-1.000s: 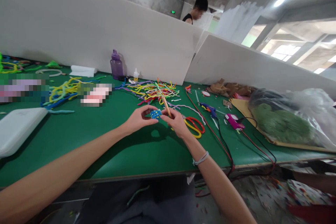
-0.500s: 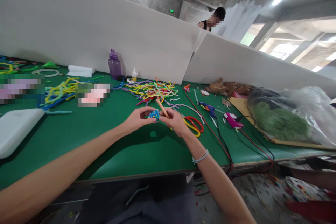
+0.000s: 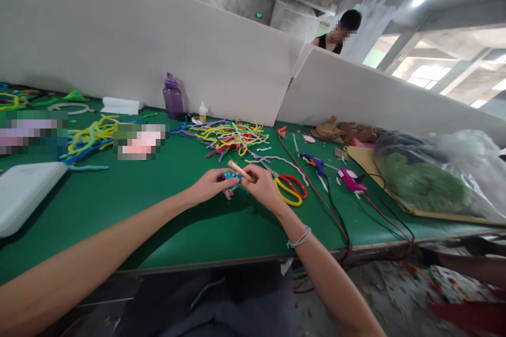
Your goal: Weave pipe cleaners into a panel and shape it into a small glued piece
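Observation:
Near the middle of the green table (image 3: 177,242), my left hand (image 3: 211,185) is closed on a small blue piece with coloured dots (image 3: 232,175); its exact kind is too small to tell. My right hand (image 3: 261,185) grips a light wooden stick (image 3: 239,169), which slants up and to the left over the blue piece. The fingertips of both hands meet around that piece and partly cover it. Scissors (image 3: 291,189) with one red and one yellow handle lie just right of my right hand. Beyond my hands spreads a heap of colourful fuzzy stems (image 3: 237,137).
A purple bottle (image 3: 173,97) and a small dropper bottle (image 3: 202,111) stand by the white partition (image 3: 221,58). Right of the scissors lie a blue glue gun (image 3: 313,162), cords and a magenta box (image 3: 351,181). A white case (image 3: 29,192) sits left. Someone (image 3: 336,37) is behind the partition.
The wooden stick has tipped further to the left, over the blue piece. My left hand has turned, and its fingers now show below the piece. The person behind the partition has shifted right.

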Demonstrator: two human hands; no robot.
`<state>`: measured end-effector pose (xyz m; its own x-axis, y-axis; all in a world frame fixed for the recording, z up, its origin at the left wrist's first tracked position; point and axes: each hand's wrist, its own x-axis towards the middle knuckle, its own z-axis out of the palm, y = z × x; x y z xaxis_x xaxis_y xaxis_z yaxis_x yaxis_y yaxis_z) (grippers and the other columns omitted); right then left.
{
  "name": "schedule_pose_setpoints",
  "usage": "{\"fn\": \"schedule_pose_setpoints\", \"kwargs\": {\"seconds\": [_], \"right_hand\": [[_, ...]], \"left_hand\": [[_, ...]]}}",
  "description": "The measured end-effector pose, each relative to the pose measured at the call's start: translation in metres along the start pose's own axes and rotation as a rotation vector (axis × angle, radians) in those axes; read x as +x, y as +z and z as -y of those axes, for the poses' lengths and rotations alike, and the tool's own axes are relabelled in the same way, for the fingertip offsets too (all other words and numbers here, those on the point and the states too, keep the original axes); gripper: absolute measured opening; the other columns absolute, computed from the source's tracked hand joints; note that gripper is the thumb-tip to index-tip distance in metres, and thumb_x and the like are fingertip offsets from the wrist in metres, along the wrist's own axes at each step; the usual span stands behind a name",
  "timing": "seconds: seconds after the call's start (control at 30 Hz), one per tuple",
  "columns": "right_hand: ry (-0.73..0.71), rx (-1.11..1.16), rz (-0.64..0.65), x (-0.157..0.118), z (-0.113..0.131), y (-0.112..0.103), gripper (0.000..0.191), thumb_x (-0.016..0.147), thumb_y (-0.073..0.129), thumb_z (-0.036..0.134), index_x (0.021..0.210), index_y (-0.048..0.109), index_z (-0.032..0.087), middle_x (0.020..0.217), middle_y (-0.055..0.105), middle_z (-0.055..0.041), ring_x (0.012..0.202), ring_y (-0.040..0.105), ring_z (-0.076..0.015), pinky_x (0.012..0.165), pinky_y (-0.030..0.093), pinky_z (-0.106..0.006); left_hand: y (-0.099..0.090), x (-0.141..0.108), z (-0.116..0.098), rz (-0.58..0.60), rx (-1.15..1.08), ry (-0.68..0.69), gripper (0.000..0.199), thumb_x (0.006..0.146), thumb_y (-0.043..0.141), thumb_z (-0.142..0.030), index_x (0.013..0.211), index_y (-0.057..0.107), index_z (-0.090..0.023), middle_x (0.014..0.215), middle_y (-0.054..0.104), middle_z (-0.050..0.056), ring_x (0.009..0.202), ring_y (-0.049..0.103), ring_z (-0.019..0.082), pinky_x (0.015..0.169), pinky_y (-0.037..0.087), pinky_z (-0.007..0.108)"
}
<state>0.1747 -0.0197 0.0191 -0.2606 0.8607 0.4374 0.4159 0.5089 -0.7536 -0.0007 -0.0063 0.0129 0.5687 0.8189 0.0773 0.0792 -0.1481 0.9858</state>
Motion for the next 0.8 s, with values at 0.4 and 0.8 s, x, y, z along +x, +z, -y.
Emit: {"fn": "schedule_pose_setpoints", "kwargs": {"seconds": [0.4,0.8], "right_hand": [[-0.011,-0.004,-0.167,-0.001,0.004,0.000,0.009,0.068,0.054,0.021,0.071,0.062,0.016,0.065,0.057,0.0003,0.059,0.049,-0.0105,0.056,0.038,-0.022],[0.203,0.439,0.150,0.000,-0.002,-0.002,0.026,0.066,0.065,0.032,0.085,0.056,0.017,0.061,0.055,0.0035,0.049,0.049,-0.0080,0.048,0.039,-0.021]], "left_hand": [[0.010,0.001,-0.003,-0.087,-0.150,-0.026,0.033,0.073,0.061,-0.040,0.088,0.057,-0.011,0.073,0.057,0.000,0.060,0.058,0.011,0.059,0.055,0.029],[0.007,-0.004,-0.006,0.115,-0.353,-0.137,0.028,0.085,0.047,-0.037,0.088,0.055,-0.010,0.084,0.059,0.007,0.063,0.057,0.011,0.056,0.050,0.024]]}}
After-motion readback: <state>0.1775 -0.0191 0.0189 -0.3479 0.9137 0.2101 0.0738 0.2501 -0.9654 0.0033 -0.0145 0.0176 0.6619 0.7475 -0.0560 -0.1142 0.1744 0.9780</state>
